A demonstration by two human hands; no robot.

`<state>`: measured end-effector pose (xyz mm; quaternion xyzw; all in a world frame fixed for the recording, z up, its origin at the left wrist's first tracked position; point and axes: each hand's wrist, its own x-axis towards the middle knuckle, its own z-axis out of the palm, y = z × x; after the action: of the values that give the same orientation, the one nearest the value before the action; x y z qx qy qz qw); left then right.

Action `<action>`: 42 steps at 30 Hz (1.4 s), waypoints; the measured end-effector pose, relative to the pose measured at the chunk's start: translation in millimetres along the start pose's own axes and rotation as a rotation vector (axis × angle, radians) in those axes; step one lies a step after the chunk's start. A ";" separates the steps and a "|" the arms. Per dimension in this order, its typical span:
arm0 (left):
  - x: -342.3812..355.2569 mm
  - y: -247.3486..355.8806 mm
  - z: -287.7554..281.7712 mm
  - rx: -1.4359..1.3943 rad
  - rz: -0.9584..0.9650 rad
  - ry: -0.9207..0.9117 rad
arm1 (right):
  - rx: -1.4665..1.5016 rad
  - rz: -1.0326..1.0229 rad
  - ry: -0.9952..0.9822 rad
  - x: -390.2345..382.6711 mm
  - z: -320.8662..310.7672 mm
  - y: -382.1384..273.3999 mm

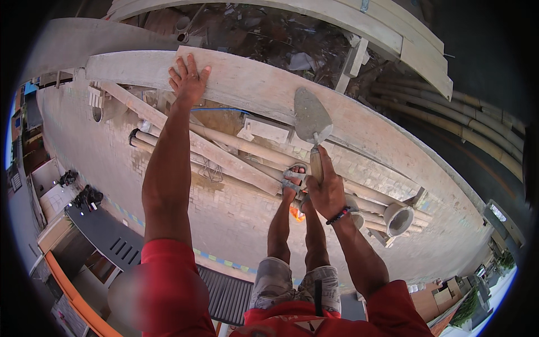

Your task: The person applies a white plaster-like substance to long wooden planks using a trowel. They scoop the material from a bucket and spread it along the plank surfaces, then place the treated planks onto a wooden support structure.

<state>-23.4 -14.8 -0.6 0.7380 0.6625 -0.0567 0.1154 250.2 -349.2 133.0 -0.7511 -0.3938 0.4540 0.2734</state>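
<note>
With its fingers spread, my left hand lies flat on the far edge of a long wooden board that runs across in front of me. My right hand is wrapped around the wooden handle of a pointed trowel. The trowel's grey blade, coated with mortar, is over the board's face, its tip pointing away from me. Whether the blade touches the board I cannot tell.
Bamboo poles and a loose plank lie below the board, near my sandalled feet. A round bucket stands at the right. Beyond the board are a debris-strewn pit, another long board and more bamboo poles.
</note>
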 end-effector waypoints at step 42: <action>-5.2 6.5 -7.5 -0.039 -0.028 -0.075 | 0.055 0.150 -0.029 15.6 -11.7 -15.1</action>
<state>-18.1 -18.6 8.6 0.7236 0.6690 -0.0729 0.1537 259.9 -328.5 142.5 -0.7641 -0.3275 0.4946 0.2534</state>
